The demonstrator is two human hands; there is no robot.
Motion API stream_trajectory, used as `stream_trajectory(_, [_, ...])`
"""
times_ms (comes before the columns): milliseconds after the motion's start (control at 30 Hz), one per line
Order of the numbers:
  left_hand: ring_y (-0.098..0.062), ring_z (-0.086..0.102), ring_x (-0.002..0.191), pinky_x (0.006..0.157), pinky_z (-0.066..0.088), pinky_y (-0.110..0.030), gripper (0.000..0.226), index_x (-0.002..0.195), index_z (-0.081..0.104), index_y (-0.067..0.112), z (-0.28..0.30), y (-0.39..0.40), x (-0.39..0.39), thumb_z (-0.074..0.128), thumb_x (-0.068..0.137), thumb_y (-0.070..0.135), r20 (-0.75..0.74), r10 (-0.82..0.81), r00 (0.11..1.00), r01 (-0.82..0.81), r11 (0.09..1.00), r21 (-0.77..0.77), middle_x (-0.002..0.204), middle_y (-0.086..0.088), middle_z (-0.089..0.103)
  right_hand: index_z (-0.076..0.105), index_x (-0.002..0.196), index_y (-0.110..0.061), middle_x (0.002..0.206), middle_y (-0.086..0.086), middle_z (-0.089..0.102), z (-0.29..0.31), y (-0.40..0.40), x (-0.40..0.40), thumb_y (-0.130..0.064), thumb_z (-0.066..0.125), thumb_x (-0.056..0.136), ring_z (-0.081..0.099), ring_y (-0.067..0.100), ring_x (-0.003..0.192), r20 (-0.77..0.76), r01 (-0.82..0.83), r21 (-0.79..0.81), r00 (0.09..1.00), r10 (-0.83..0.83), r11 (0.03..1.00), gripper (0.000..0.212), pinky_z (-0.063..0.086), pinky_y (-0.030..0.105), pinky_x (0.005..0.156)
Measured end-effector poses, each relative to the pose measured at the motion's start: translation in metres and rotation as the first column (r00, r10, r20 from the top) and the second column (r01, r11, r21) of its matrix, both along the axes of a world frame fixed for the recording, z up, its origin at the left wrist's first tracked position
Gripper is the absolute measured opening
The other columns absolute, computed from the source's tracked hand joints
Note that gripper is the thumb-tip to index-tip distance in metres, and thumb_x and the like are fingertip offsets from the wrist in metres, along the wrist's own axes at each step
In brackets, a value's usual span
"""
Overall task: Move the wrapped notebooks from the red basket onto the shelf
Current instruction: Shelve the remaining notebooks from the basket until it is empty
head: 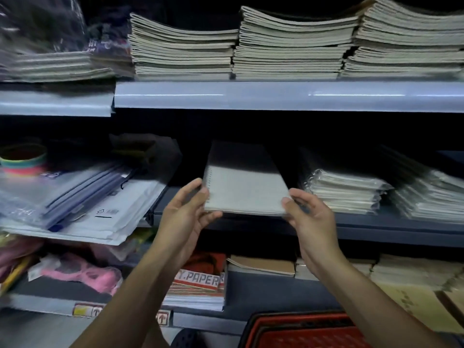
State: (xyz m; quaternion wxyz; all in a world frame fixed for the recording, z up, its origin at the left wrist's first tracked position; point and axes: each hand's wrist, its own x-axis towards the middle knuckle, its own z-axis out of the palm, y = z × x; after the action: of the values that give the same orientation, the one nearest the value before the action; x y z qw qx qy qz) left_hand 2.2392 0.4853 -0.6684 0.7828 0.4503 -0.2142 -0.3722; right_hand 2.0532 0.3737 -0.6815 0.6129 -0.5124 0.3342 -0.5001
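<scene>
Dim shelf (376, 229) (notebook (246, 187) resting).

We see dim scene, light falling from above and in front. Glare streaks on pale upper shelf edge (288, 95). Deep shadow under it swallows back half of spiral notebook (244, 182) (near half lit grey). Left third smeared by motion blur: plastic sleeves (62, 194), wrapped stack (57, 64) soft. Wide-angle bowing bends shelf lines toward edges. Red basket (308, 332) dark, slightly soft.
</scene>
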Motion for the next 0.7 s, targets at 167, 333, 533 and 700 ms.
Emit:
stream_trajectory(167, [-0.021,0.074,0.091,0.078,0.060,-0.031,0.033,0.125,0.063,0.016,-0.007,-0.003,-0.007,0.069,0.092,0.015,0.141,0.130,0.981,-0.135,0.990,0.027,0.113,-0.009,0.075,0.059,0.127,-0.016,0.126,0.002,0.068,-0.018,-0.011,0.006,-0.012,0.078,0.081,0.070,0.014,0.110,0.081,-0.062,0.065,0.995,0.056,0.996,0.050,0.053,0.030,0.096])
stream_trajectory(333, [-0.011,0.071,0.079,0.073,0.055,-0.016,0.040,0.120,0.068,0.026,-0.030,0.009,-0.012,0.079,0.082,0.022,0.611,0.253,0.750,-0.357,0.933,0.053,0.105,-0.004,0.069,0.065,0.119,-0.016,0.112,0.014,0.075,-0.033,-0.014,-0.002,-0.009,0.079,0.074,0.073,0.024,0.104,0.081,-0.078,0.028,0.994,0.076,0.997,0.048,0.056,0.038,0.096])
stream_trajectory(533, [-0.003,0.046,0.059,0.063,0.047,-0.008,0.035,0.118,0.071,0.026,-0.026,-0.022,0.009,0.078,0.084,0.028,0.695,0.313,0.647,-0.466,0.884,0.036,0.093,0.000,0.057,0.060,0.130,-0.008,0.094,0.012,0.078,-0.017,-0.031,0.020,-0.005,0.074,0.086,0.076,0.029,0.078,0.053,-0.001,-0.016,0.999,0.002,1.000,0.046,0.062,0.029,0.072])
stream_trajectory(700, [-0.001,0.052,0.065,0.067,0.049,-0.016,0.030,0.117,0.072,0.025,-0.019,-0.050,0.025,0.075,0.087,0.028,0.630,0.372,0.682,-0.516,0.855,0.054,0.093,0.002,0.058,0.059,0.133,-0.007,0.082,0.012,0.077,-0.015,-0.044,0.045,-0.011,0.076,0.087,0.073,0.026,0.065,0.016,0.040,0.006,0.999,-0.041,0.999,0.050,0.062,0.031,0.067])
